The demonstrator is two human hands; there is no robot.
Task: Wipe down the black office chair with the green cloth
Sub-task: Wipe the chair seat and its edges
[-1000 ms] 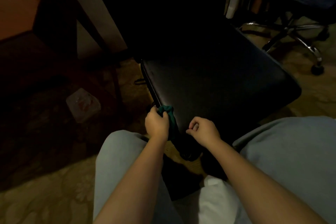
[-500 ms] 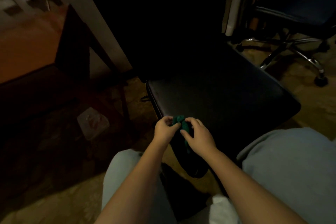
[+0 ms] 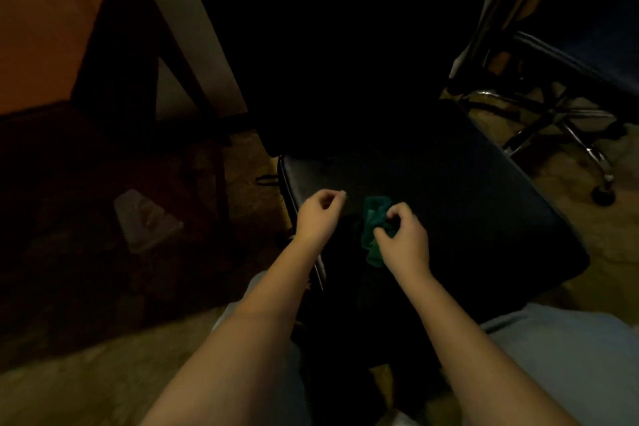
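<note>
The black office chair (image 3: pixel 466 204) fills the middle of the dim view, its seat facing me and its backrest lost in shadow behind. A bunched green cloth (image 3: pixel 372 223) lies on the seat's near left part. My right hand (image 3: pixel 404 242) grips the cloth with curled fingers, pinching its right side. My left hand (image 3: pixel 318 216) hovers over the seat's left edge, a short way left of the cloth, fingers loosely curled and holding nothing.
A second chair with a chrome wheeled base (image 3: pixel 567 135) stands at the right. A dark wooden table (image 3: pixel 38 45) and its leg are at the left, with a pale plastic-wrapped object (image 3: pixel 145 218) on the floor below. My grey-clad knees (image 3: pixel 567 356) flank the seat.
The cloth passed from my left hand to my right hand and moved right, onto the seat. My left hand let go and drew back to the left.
</note>
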